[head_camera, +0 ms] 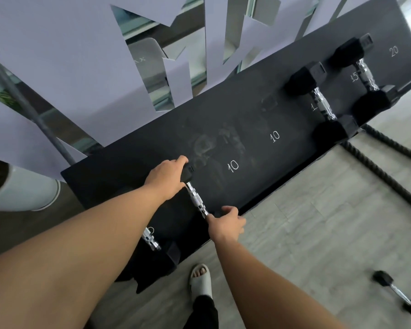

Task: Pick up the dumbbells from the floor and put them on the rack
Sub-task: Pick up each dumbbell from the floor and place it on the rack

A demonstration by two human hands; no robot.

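Note:
A long black rack (247, 115) with chalked weight numbers runs from lower left to upper right. A small black dumbbell with a chrome handle (196, 200) lies on its near left part. My left hand (167, 176) wraps the dumbbell's far head, and my right hand (226, 224) grips its near head at the rack's front edge. Another dumbbell (152, 242) rests on the rack under my left forearm. Two larger dumbbells (323, 103) (365, 72) sit at the rack's right end. One small dumbbell (398, 295) lies on the floor at lower right.
A thick black rope (384, 176) snakes over the grey floor to the right of the rack. My foot in a white slipper (201, 280) stands close to the rack's front. A white cylindrical pot (22, 193) is at the left. Mirrored wall panels rise behind the rack.

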